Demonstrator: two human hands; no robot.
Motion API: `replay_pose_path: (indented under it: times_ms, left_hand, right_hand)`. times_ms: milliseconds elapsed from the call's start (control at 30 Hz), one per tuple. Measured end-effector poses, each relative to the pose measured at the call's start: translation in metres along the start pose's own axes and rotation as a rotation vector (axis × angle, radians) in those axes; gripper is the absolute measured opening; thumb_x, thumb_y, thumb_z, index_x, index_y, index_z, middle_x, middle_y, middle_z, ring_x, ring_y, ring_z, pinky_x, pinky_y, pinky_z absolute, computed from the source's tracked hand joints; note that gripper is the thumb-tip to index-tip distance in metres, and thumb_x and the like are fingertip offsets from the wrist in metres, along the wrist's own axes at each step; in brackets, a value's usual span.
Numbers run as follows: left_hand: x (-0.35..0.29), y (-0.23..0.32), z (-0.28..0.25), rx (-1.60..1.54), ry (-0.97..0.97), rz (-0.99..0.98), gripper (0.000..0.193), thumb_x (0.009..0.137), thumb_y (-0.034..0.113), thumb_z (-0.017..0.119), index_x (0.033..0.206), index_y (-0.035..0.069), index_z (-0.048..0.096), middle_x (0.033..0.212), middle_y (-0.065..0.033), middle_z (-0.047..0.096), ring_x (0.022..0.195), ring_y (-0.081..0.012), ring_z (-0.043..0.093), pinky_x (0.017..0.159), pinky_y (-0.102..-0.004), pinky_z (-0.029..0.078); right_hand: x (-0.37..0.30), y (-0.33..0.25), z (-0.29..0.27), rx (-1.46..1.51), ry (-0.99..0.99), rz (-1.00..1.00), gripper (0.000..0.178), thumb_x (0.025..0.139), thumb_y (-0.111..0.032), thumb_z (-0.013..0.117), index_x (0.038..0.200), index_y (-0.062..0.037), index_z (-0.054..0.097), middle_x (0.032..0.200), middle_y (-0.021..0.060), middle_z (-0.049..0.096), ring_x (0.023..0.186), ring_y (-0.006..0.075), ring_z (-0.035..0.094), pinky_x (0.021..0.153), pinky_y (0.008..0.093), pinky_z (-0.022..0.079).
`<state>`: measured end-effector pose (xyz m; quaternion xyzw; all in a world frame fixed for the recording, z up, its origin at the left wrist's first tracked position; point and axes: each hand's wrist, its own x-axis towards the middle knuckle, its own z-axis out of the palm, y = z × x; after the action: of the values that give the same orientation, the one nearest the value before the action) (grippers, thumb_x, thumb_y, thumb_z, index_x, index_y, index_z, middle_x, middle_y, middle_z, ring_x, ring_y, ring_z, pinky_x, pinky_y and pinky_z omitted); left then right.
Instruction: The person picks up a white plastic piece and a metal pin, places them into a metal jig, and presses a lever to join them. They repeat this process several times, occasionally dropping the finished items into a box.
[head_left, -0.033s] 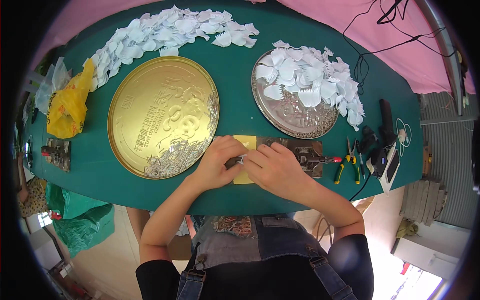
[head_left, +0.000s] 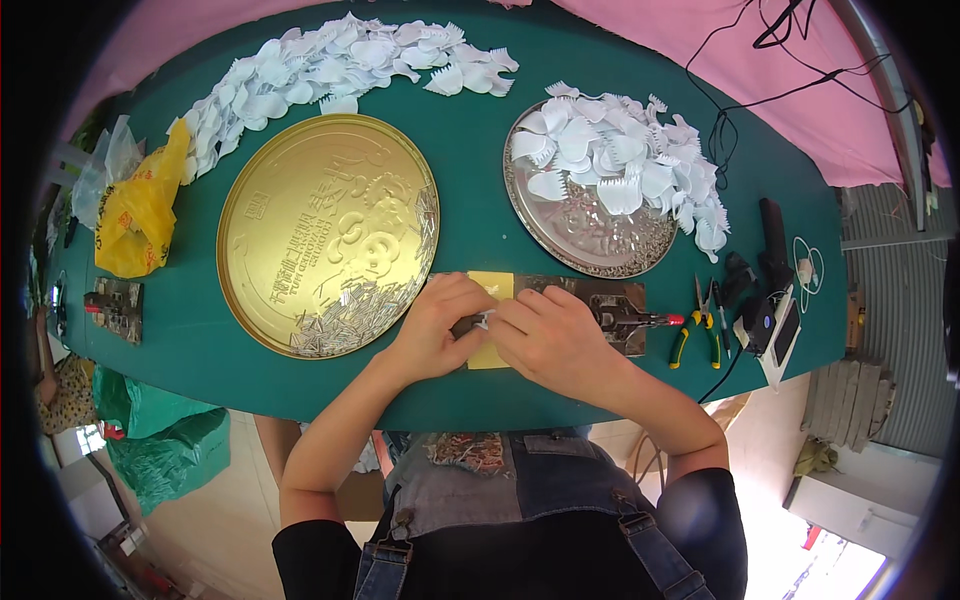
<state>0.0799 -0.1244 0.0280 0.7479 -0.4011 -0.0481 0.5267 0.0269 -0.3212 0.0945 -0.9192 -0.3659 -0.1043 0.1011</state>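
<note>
My left hand (head_left: 440,325) and my right hand (head_left: 550,335) meet close together at the near side of the table. The fingers of both are bent and pinched at a small white piece (head_left: 484,319), mostly covered by fingertips. Something dark shows in the gap between my left thumb and forefinger; I cannot make out what. Beneath my hands lies a yellow pad (head_left: 488,357) on a dark metal plate (head_left: 630,340). A clamp with a red-tipped handle (head_left: 640,319) is mounted on the plate, just right of my right hand.
A gold round tray (head_left: 290,190) holds thin metal pins (head_left: 350,318). White toothed plastic pieces are heaped at the back (head_left: 320,65) and on a silver round tray (head_left: 560,235). Pliers (head_left: 702,325), a black-handled tool (head_left: 772,235), a yellow bag (head_left: 135,225) and another clamp (head_left: 115,308) lie around.
</note>
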Motion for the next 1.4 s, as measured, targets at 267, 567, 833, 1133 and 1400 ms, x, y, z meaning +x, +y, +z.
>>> replay_pose_path:
  times_ms: [267,567,833,1133,1400]
  left_hand:
    - [0.006,0.005,-0.001,0.005,0.046,-0.009,0.018,0.077,0.008,0.074,0.094,0.006,0.07,0.081,-0.0059,0.063,0.079,-0.0264,0.057,0.077,-0.0368,0.041]
    - [0.004,-0.001,0.005,-0.053,0.045,-0.042,0.014,0.08,0.009,0.074,0.093,0.005,0.071,0.079,-0.0057,0.063,0.077,-0.0254,0.056,0.076,-0.0362,0.04]
    - [0.002,0.0,0.003,-0.035,0.025,-0.034,0.019,0.077,0.008,0.076,0.095,0.003,0.071,0.083,-0.0076,0.067,0.077,-0.0256,0.058,0.077,-0.0357,0.041]
    - [0.003,0.0,0.002,-0.019,0.048,-0.035,0.016,0.078,0.008,0.073,0.094,0.005,0.07,0.081,-0.0059,0.064,0.078,-0.0257,0.055,0.076,-0.0362,0.04]
    - [0.009,0.001,0.005,-0.067,0.016,-0.07,0.027,0.075,0.008,0.079,0.098,0.003,0.068,0.092,-0.0083,0.068,0.086,-0.0264,0.059,0.08,-0.036,0.045]
  right_hand:
    - [-0.003,0.021,-0.013,0.262,0.181,0.189,0.011,0.083,-0.017,0.073,0.09,-0.011,0.068,0.086,0.0032,0.058,0.078,0.0202,0.061,0.069,0.0348,0.047]
    - [-0.107,0.103,-0.072,0.101,-0.478,0.873,0.036,0.092,-0.033,0.064,0.071,-0.0027,0.067,0.072,0.014,0.061,0.075,0.033,0.062,0.067,0.043,0.048]
    - [-0.168,0.124,-0.084,0.433,-0.225,1.09,0.046,0.097,-0.039,0.058,0.076,-0.0004,0.069,0.06,0.0095,0.052,0.061,0.0223,0.053,0.061,0.0371,0.039]
    - [-0.056,0.077,-0.088,0.66,0.001,0.365,0.034,0.078,-0.003,0.075,0.111,-0.0043,0.071,0.092,0.0062,0.067,0.081,0.0181,0.061,0.081,0.0325,0.047]
    - [-0.133,0.109,-0.109,0.687,0.078,0.864,0.029,0.088,-0.007,0.069,0.117,-0.0025,0.069,0.093,0.007,0.069,0.083,0.0134,0.065,0.078,0.0273,0.051]
